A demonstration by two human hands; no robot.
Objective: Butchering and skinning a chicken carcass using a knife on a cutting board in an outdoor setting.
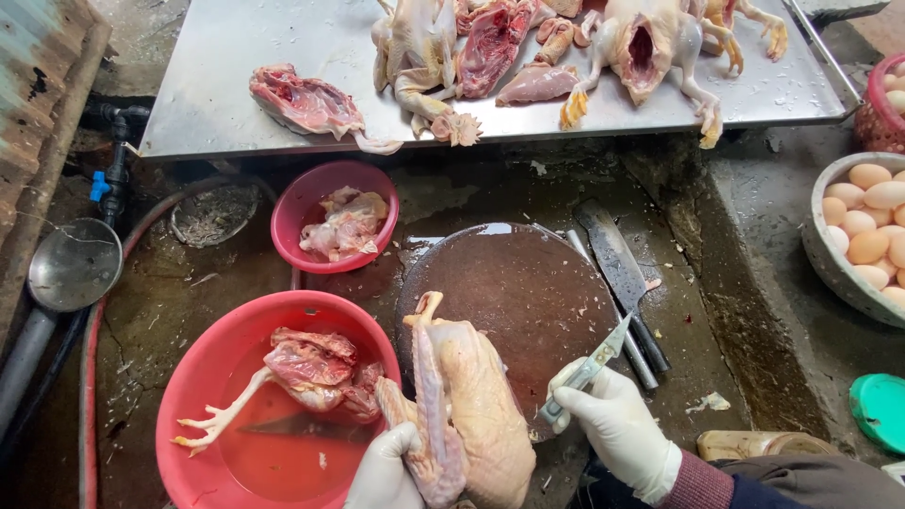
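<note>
My left hand [386,471], in a white glove, grips a plucked whole chicken [471,405] by its lower end; the bird lies across the near edge of a round dark wooden chopping block [528,283]. A small knife [589,368] is held in my right hand [617,424], also gloved, its blade pointing up and to the right just beside the chicken. A large red basin [198,396] to the left holds reddish water, chicken pieces and a foot.
A smaller red bowl [292,212] holds chicken parts. A cleaver [617,264] and a steel rod lie right of the block. A metal tray [236,57] at the back carries several chicken carcasses. A bowl of eggs [830,254] stands right, a metal ladle [71,264] left.
</note>
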